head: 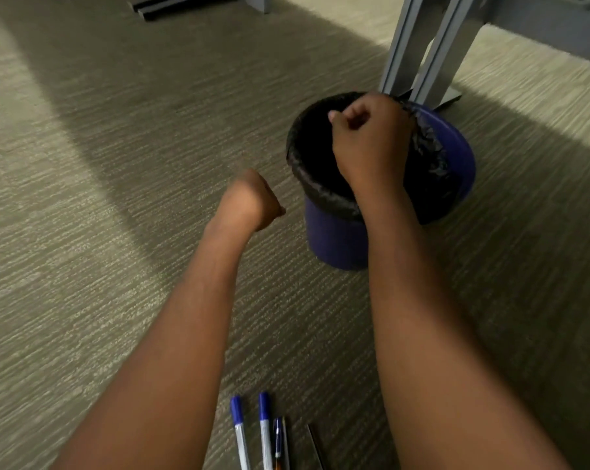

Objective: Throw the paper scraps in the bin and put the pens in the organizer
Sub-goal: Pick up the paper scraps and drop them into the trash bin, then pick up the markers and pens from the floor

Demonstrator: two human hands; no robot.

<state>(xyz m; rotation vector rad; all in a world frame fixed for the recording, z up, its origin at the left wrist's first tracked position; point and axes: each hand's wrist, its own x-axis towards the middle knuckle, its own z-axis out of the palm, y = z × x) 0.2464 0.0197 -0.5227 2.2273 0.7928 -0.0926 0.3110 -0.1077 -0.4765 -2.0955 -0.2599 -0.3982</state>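
Left hand curled into a fist, hovering over bare carpet just left of the bin; anything inside hidden, so impossible to tell whether scraps are gripped. Right hand also closed, knuckles up, held directly over the mouth of the blue bin with its black liner; contents of that fist likewise out of view. Likely risks: scraps released from the left fist landing on carpet short of the rim; light paper catching on the rumpled liner edge; a knock from the right forearm tipping the bin, set close against the grey desk leg at far right. Count: one bin, no paper scraps visible, no organizer in sight. Near the bottom edge, two blue-capped pens side by side, with two or three darker pens to their right, partly cropped, exact number unclear.
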